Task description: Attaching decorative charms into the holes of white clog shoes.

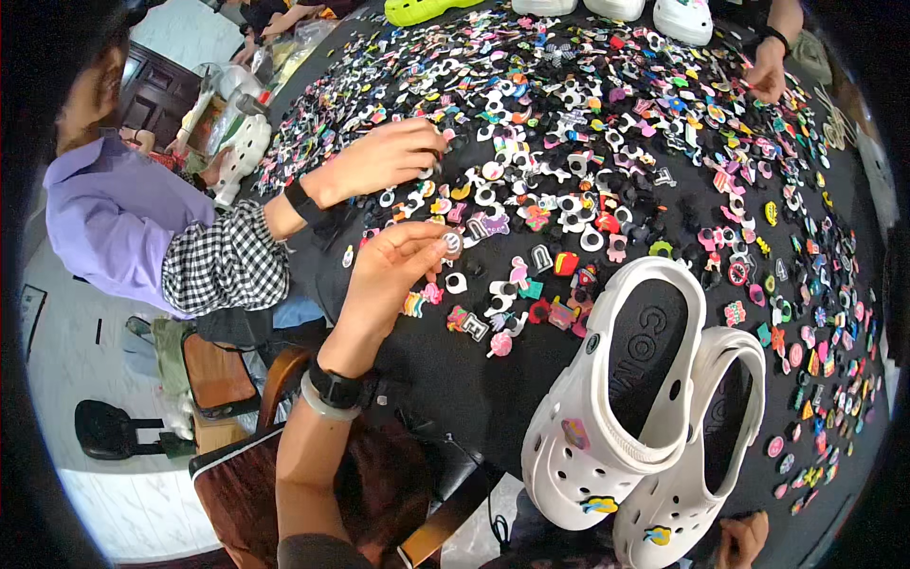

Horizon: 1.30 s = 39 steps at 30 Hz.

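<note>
My left hand (393, 270) pinches a small round white charm (452, 246) between thumb and fingertips, above the near left edge of the charm pile. At the lower edge, my right hand (744, 541) shows only in part, fingers curled, beside the toe of a white clog (725, 370); whatever it may hold is hidden. A second white clog (559, 455) stands to its left, overlapping it. Each clog has a yellow-and-blue charm near its toe, and the left one also bears a pinkish charm. A letter-shaped charm (469, 324) lies near my left wrist.
Loose charms (569, 123) cover much of the black tablecloth (455, 398). At left, a co-worker's hand (384, 161) reaches into the pile; another person's hand (768, 76) is at far right. More clogs (682, 21) stand along the far edge. A brown bag (256, 484) sits at lower left.
</note>
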Each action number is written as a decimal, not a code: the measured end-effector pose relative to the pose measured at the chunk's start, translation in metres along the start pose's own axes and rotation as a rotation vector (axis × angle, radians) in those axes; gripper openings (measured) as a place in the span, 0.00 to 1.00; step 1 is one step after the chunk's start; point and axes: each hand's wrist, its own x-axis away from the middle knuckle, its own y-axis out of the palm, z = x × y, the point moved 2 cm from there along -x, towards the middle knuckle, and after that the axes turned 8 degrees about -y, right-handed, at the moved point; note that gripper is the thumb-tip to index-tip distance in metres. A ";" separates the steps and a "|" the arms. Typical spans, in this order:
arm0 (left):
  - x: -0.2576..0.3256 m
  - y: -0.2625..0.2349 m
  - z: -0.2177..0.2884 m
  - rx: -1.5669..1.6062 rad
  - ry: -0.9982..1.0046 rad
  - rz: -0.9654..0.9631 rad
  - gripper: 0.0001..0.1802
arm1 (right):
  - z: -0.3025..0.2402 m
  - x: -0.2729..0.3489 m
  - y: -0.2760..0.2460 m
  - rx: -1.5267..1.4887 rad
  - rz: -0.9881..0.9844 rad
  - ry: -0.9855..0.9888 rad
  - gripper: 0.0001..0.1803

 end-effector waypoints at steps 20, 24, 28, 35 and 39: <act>-0.022 0.020 0.012 -0.886 0.556 0.087 0.11 | -0.004 -0.001 0.003 0.034 0.017 -0.003 0.10; -0.030 0.020 0.029 -0.885 0.544 0.068 0.10 | -0.002 -0.002 0.003 0.036 0.008 -0.001 0.10; -0.044 0.024 0.028 -1.232 0.680 0.012 0.08 | -0.002 -0.002 0.003 0.030 0.024 -0.008 0.11; -0.051 0.004 0.023 -0.982 0.257 -0.048 0.09 | -0.004 -0.003 0.002 0.038 0.009 0.010 0.10; -0.050 -0.013 0.020 -0.662 0.198 -0.121 0.20 | -0.004 -0.005 0.002 0.023 0.010 0.000 0.10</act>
